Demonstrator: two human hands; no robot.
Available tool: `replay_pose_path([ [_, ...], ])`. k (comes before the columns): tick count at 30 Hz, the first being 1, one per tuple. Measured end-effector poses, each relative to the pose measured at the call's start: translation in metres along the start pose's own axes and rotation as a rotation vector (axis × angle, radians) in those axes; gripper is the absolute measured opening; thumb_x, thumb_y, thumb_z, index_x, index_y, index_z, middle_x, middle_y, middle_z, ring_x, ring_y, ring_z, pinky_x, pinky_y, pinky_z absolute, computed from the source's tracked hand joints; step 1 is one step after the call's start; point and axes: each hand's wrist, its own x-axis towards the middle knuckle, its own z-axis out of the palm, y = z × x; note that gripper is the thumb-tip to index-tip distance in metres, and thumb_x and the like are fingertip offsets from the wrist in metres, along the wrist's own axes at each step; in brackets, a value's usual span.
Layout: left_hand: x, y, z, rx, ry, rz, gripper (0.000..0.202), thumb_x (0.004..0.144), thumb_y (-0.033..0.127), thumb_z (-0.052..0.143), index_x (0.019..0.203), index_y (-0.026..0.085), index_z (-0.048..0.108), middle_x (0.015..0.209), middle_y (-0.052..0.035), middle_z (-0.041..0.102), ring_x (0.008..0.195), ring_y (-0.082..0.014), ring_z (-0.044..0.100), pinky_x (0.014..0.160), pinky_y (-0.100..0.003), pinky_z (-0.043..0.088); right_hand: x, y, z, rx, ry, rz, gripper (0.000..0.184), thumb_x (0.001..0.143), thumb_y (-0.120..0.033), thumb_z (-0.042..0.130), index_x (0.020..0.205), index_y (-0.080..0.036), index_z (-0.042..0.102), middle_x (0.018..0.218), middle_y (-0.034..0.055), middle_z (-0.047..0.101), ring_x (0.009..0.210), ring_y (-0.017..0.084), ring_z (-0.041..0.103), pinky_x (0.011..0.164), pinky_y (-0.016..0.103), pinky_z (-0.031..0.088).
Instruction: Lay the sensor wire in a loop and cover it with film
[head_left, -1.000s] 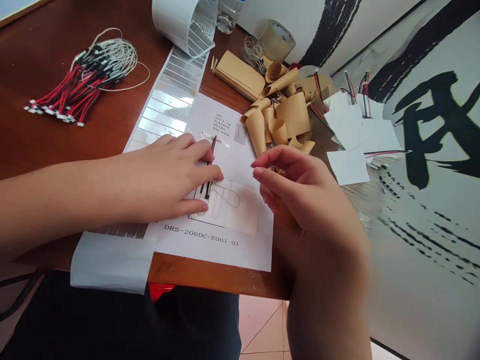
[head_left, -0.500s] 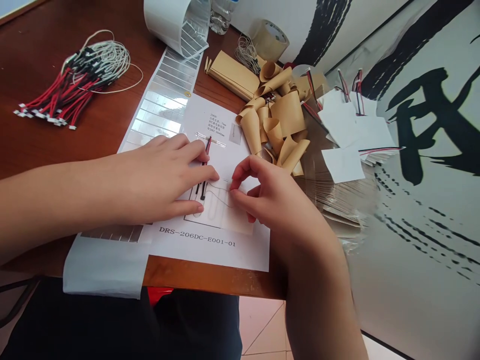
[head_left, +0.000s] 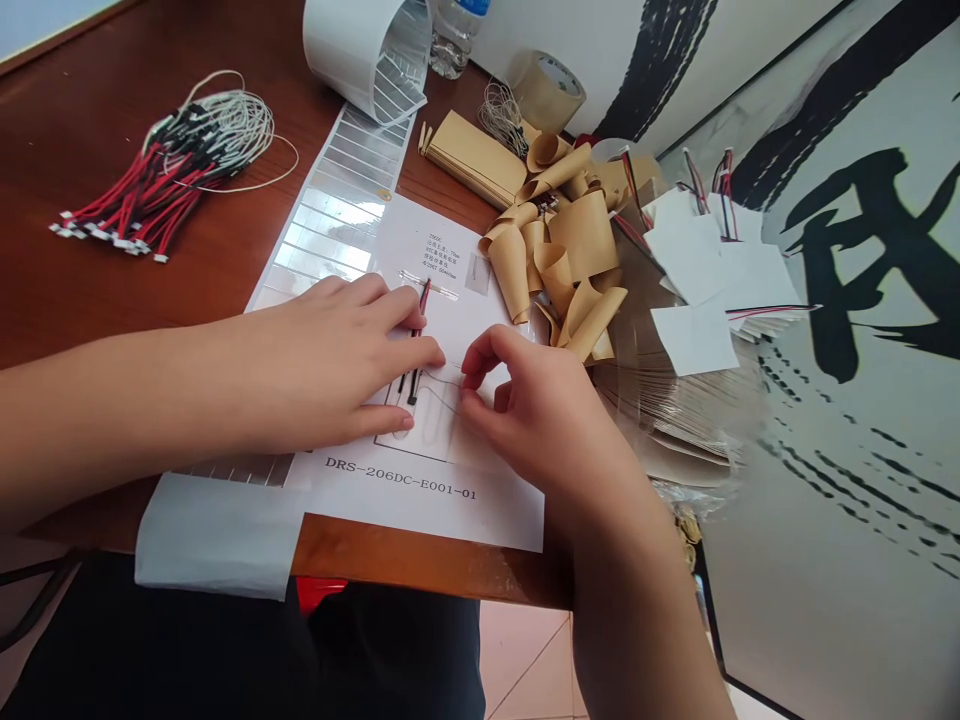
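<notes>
Left hand (head_left: 337,365) flat and open, pressing a red and black wire (head_left: 414,345) on white paper (head_left: 480,510), right hand (head_left: 540,420) curled at a thin wire (head_left: 442,382), can't tell if pinched, brown table (head_left: 360,548), paper cones (head_left: 581,235), white cards (head_left: 694,340), tape roll (head_left: 546,92), painted wall (head_left: 847,520)

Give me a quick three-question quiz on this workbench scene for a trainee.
1. True or false: the right hand is holding the roll of packing tape.
2. Which hand's fingers rest across the red-and-black wire pair? A) left hand B) right hand C) neither
3. Fill in the blank: the code on the printed sheet reads DRS-206DC-E001-____.

Key: 1. False 2. A 3. 01
</notes>
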Motion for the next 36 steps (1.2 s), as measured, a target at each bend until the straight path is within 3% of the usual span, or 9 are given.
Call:
replay_pose_path([
  [11, -0.0005, -0.0005, 0.0012, -0.028, 0.033, 0.014, 0.057, 0.092, 0.057, 0.054, 0.144, 0.034, 0.061, 0.141, -0.011, 0.056, 0.124, -0.0374, 0.05, 0.105, -0.053, 0.04, -0.0022, 0.0032, -0.0052, 0.081, -0.003, 0.011, 0.011, 0.083, -0.011, 0.06, 0.085, -0.021, 0.055, 0.084, -0.0001, 0.068, 0.059, 0.012, 0.055, 0.063, 0.03, 0.041],
  [22, 0.0, 0.0006, -0.0005, -0.029, 0.018, 0.008, 0.056, 0.092, 0.057, 0.054, 0.143, 0.034, 0.062, 0.141, -0.0112, 0.056, 0.124, -0.037, 0.05, 0.105, -0.053, 0.04, -0.0005, 0.0039, -0.0037, 0.046, -0.014, -0.002, 0.012, 0.08, -0.009, 0.06, 0.085, -0.02, 0.058, 0.079, -0.0007, 0.068, 0.064, 0.014, 0.059, 0.065, 0.029, 0.042],
  [36, -0.0011, -0.0021, 0.0024, -0.003, 0.025, 0.01, 0.057, 0.094, 0.058, 0.053, 0.145, 0.034, 0.06, 0.145, -0.0118, 0.053, 0.125, -0.0368, 0.049, 0.107, -0.055, 0.039, 0.0021, 0.0029, -0.0015, 0.054, -0.055, 0.012, 0.011, 0.078, -0.01, 0.06, 0.08, -0.021, 0.057, 0.066, -0.0031, 0.061, 0.057, 0.012, 0.052, 0.061, 0.028, 0.04],
])
